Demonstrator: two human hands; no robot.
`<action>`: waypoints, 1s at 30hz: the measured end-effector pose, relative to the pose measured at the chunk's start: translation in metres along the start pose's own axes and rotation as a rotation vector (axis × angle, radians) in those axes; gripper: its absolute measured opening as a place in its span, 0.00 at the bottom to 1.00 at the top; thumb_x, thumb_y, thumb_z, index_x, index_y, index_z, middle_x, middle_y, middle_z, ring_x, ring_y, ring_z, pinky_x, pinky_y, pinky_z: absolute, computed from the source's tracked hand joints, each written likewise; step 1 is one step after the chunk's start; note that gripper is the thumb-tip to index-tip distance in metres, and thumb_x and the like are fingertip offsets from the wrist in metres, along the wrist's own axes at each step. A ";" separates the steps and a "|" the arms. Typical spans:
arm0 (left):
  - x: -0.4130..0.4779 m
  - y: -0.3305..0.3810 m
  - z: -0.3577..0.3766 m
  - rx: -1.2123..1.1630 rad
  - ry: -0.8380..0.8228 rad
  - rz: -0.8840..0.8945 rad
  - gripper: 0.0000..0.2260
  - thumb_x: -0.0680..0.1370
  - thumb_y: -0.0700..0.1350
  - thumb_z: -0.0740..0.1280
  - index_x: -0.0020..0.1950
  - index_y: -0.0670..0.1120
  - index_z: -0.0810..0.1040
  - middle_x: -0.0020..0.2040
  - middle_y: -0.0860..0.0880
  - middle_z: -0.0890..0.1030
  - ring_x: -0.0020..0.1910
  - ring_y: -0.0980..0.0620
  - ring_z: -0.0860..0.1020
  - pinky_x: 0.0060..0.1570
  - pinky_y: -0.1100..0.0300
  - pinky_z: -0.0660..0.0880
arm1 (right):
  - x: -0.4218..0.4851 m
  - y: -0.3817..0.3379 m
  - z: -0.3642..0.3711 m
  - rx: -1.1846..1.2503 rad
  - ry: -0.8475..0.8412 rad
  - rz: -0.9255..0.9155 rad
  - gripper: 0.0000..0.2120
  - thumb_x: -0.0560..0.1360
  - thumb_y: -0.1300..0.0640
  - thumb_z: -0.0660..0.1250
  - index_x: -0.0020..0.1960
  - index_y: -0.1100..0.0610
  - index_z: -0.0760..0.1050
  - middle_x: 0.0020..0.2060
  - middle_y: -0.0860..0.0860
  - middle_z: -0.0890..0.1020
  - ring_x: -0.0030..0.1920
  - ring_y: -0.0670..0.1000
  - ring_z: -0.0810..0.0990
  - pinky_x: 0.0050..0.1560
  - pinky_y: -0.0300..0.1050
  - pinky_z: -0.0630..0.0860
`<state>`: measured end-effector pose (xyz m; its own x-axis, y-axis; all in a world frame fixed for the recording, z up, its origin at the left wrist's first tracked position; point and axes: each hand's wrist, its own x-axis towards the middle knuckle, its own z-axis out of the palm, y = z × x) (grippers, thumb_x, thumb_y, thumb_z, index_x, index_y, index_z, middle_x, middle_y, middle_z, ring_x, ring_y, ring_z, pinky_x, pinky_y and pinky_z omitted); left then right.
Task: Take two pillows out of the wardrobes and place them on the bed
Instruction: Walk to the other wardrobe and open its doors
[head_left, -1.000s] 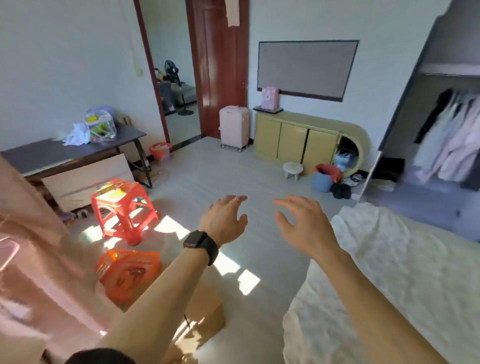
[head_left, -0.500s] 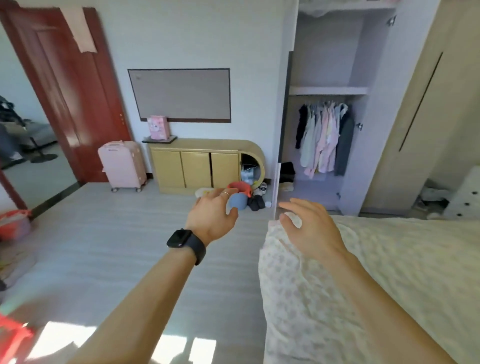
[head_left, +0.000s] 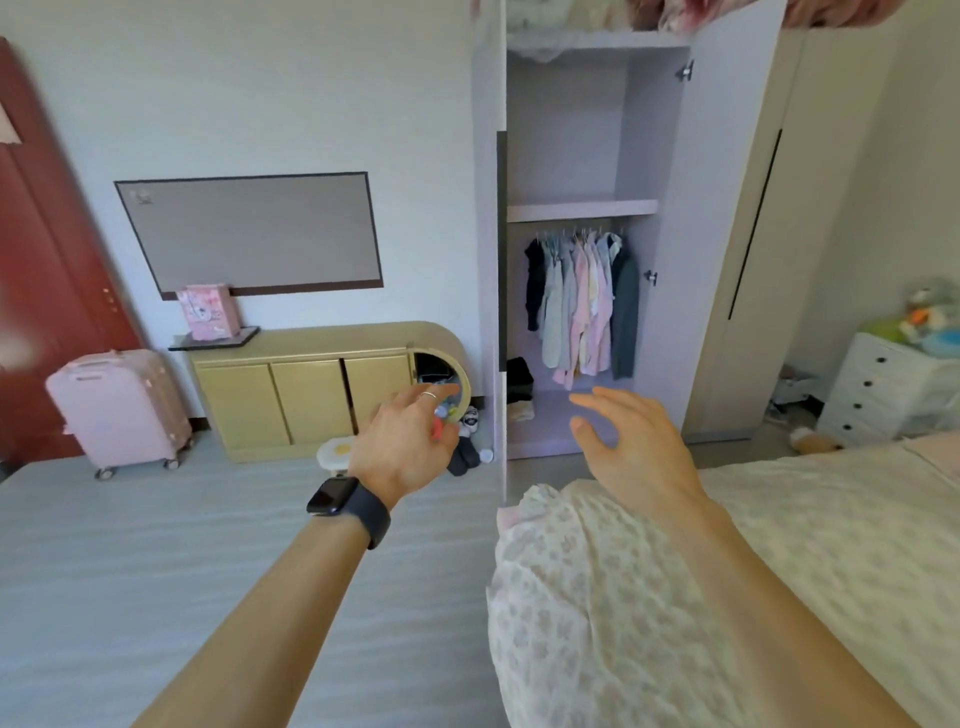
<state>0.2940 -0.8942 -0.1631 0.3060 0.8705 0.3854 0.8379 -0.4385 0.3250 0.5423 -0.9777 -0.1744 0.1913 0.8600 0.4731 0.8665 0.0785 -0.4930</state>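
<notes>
An open lilac wardrobe (head_left: 670, 218) stands ahead, with hanging clothes (head_left: 582, 306) under a bare middle shelf. Soft bedding (head_left: 582, 15) shows on its top shelf at the frame's upper edge; whether it is pillows I cannot tell. The bed (head_left: 810, 545), under a pale flowered cover, fills the lower right. My left hand (head_left: 405, 447), with a black watch and a ring, is raised in front of me, fingers apart and empty. My right hand (head_left: 634, 447) hovers over the bed's near corner, also spread and empty.
A beige low cabinet (head_left: 311, 400) and a pink suitcase (head_left: 124, 410) stand along the left wall beside a red door (head_left: 47, 291). Shoes and a small stool (head_left: 337, 452) lie by the wardrobe's foot. A white drawer chest (head_left: 893, 389) with toys is at the right.
My view has swung right from the doorway and desk side to face the open wardrobe, and moved closer to it. Both hands stay raised and empty.
</notes>
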 end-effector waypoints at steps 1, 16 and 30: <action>0.019 -0.008 0.007 -0.013 -0.009 -0.009 0.21 0.80 0.52 0.61 0.73 0.55 0.69 0.72 0.50 0.72 0.68 0.44 0.72 0.65 0.50 0.70 | 0.015 0.005 0.009 0.013 -0.003 0.016 0.17 0.81 0.49 0.66 0.68 0.47 0.78 0.70 0.48 0.77 0.72 0.53 0.70 0.71 0.47 0.64; 0.279 -0.203 0.149 -0.119 -0.202 0.069 0.18 0.78 0.49 0.65 0.68 0.50 0.76 0.68 0.47 0.76 0.66 0.43 0.74 0.64 0.47 0.72 | 0.229 0.051 0.218 -0.056 -0.038 0.235 0.15 0.81 0.51 0.66 0.67 0.50 0.79 0.68 0.50 0.79 0.72 0.53 0.72 0.73 0.52 0.65; 0.478 -0.236 0.285 -0.259 -0.497 0.410 0.18 0.79 0.48 0.66 0.68 0.49 0.76 0.66 0.46 0.78 0.61 0.43 0.76 0.61 0.49 0.74 | 0.322 0.092 0.316 -0.135 0.101 0.614 0.16 0.80 0.50 0.66 0.67 0.49 0.79 0.68 0.51 0.79 0.71 0.56 0.72 0.69 0.56 0.71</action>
<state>0.3716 -0.3105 -0.3018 0.7973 0.5952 0.1004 0.4943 -0.7393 0.4573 0.5382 -0.5337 -0.2984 0.7087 0.6757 0.2029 0.6342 -0.4842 -0.6028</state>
